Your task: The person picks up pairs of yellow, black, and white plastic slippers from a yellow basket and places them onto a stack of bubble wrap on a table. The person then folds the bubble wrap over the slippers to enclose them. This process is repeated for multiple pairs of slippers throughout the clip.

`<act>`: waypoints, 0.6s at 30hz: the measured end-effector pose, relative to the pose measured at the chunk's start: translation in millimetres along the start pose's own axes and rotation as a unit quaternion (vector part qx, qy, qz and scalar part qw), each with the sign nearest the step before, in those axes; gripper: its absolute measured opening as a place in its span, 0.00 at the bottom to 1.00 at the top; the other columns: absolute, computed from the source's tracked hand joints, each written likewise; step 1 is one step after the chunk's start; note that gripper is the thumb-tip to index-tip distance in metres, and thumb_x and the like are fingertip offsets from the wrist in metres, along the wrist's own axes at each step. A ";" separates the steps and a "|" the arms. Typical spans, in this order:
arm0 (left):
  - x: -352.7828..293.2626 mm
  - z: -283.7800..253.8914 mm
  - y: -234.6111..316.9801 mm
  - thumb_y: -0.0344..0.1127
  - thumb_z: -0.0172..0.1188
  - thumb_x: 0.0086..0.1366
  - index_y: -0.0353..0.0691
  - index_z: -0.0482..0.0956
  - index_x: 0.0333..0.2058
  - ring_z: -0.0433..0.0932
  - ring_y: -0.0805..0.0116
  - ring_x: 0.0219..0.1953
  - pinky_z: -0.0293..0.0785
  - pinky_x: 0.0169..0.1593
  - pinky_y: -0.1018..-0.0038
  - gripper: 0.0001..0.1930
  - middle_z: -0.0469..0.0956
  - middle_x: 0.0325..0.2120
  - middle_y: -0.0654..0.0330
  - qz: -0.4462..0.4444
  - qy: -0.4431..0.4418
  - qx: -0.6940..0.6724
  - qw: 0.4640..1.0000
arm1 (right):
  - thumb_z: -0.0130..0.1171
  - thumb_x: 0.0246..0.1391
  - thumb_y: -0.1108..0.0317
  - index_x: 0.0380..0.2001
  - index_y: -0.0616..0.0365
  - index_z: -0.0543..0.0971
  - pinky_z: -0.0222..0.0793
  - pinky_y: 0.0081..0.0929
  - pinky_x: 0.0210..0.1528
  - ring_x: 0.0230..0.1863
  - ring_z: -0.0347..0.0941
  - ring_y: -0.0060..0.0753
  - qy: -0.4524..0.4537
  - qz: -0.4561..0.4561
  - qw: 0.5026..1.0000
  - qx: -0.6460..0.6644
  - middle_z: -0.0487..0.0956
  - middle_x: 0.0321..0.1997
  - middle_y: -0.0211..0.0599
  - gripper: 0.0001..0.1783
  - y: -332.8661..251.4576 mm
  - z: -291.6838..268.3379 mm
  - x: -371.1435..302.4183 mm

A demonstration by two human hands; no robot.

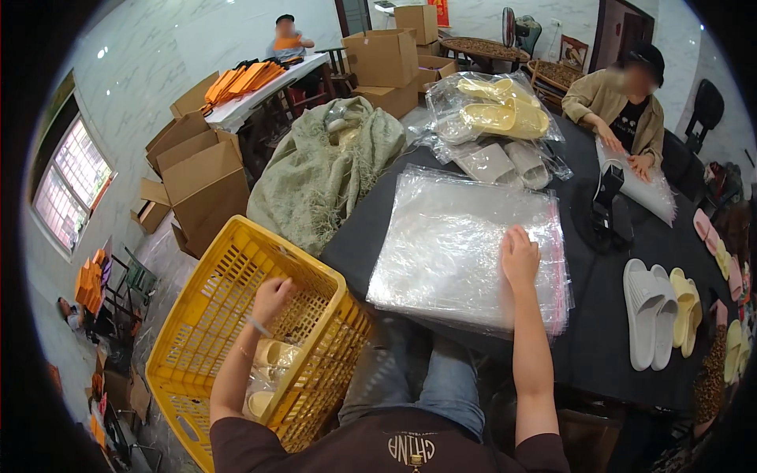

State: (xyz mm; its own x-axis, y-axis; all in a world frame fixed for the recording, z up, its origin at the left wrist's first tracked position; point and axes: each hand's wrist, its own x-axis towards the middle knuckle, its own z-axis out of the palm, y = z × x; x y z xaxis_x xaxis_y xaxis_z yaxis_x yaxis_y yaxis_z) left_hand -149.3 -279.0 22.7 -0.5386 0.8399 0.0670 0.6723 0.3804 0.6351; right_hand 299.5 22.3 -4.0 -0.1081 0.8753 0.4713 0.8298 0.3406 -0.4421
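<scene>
My left hand hangs over the yellow plastic crate with its fingers curled in; nothing shows in it. Below it in the crate lie pale yellow slippers in clear bags, partly hidden by my forearm. My right hand rests on the right part of a stack of clear plastic bags, its fingers lying on the top bag. The stack lies at the near edge of the table with the black cloth.
Bagged yellow slippers and grey slippers are piled at the table's far side. Unbagged grey slippers stand at right. Across the table a co-worker handles clear bags. A green sack and cardboard boxes stand left.
</scene>
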 end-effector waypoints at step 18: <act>-182.6 62.0 -159.1 0.54 0.59 0.55 0.37 0.75 0.44 0.79 0.55 0.40 0.75 0.42 0.67 0.27 0.78 0.40 0.48 -0.239 -0.458 0.226 0.826 | 0.51 0.54 0.61 0.44 0.51 0.77 0.61 0.41 0.54 0.47 0.68 0.45 0.002 -0.013 1.000 0.020 0.71 0.56 0.29 0.15 9.7 5.8 -0.3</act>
State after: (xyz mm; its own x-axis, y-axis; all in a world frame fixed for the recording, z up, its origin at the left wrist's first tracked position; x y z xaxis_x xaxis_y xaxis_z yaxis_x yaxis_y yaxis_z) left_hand -126.5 -468.9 -138.3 -0.3271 0.4128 -0.8501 0.7263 0.6853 0.0533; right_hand 304.4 27.3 -12.9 -0.1280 0.8645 0.4861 0.8040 0.3774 -0.4594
